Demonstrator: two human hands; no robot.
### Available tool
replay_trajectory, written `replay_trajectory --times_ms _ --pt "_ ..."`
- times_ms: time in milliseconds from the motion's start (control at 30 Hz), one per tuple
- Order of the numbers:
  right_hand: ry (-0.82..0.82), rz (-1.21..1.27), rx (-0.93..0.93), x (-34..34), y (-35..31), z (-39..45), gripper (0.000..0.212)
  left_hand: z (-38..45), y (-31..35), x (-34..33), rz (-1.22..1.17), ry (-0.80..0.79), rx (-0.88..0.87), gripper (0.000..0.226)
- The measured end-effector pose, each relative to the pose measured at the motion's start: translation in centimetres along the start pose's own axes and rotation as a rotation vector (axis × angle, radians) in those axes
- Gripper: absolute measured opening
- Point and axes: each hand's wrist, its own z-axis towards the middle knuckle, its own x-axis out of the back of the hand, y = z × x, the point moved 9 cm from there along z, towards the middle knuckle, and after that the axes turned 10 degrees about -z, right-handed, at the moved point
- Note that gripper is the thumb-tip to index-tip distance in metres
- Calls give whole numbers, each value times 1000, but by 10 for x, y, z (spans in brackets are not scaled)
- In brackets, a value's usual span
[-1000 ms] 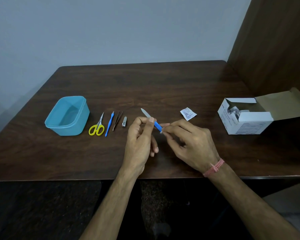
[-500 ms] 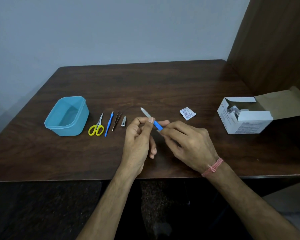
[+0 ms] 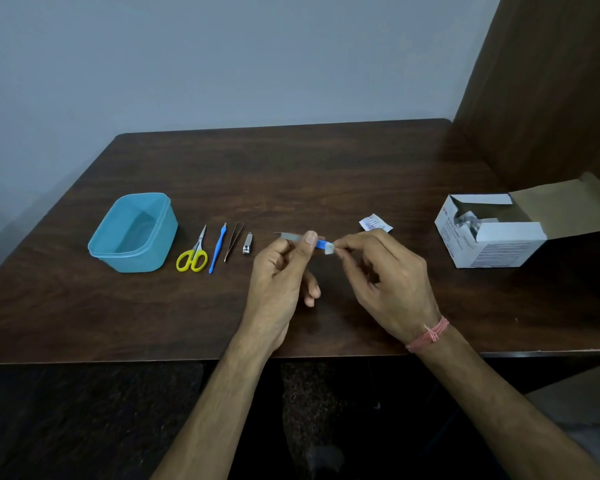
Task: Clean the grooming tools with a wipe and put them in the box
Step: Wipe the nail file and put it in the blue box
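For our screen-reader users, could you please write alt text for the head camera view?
Over a dark wooden table, a left hand holds a blue-handled nail file while the right hand pinches a small wipe on its end. To the left lie nail clippers, tweezers, a blue tool, yellow scissors and an open blue box.

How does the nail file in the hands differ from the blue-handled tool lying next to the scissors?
The nail file is held above the table, the left hand pinching its metal blade, while the right hand presses a wipe on its handle end; the blue-handled tool lies untouched on the table. The file lies roughly crosswise in view; the tool points away from the person. Both have blue handles.
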Motion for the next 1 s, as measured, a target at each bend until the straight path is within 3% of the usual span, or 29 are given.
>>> replay_trajectory --times_ms 300,833,1000 --pt "-3 -31 16 -2 2 -4 6 -3 4 -7 122 -59 -92 29" --pt "-24 9 -77 -6 14 -5 10 -1 -3 -17 272 -189 -97 28" --pt "-44 20 -42 -8 9 -4 8 -3 -3 -21 305 -254 -104 39"
